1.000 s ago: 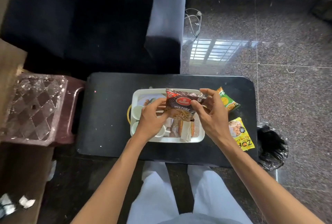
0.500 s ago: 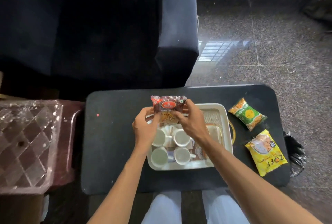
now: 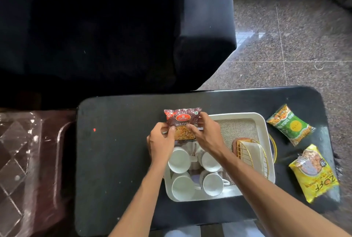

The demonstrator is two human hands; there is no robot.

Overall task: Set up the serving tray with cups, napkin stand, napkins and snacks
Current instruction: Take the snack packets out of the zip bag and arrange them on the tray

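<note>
A white serving tray (image 3: 263, 122) lies on a black low table (image 3: 118, 156). Several white cups (image 3: 180, 159) stand in the tray's left half. On the right of the tray a gold wire napkin stand (image 3: 245, 147) holds white napkins (image 3: 254, 153). My left hand (image 3: 160, 144) and my right hand (image 3: 207, 135) both grip a maroon mixture snack packet (image 3: 181, 120), upright over the tray's far left corner, just behind the cups. A green snack packet (image 3: 290, 124) and a yellow snack packet (image 3: 313, 173) lie on the table right of the tray.
A dark sofa (image 3: 205, 31) stands behind the table. A maroon plastic stool (image 3: 49, 160) with clear wrapping is at the left. Speckled stone floor (image 3: 304, 46) lies at the right. My knees in light trousers show at the bottom edge.
Both hands carried the maroon packet from above the tray's middle to its far left corner. The camera view shifted, so the table now sits further right and lower.
</note>
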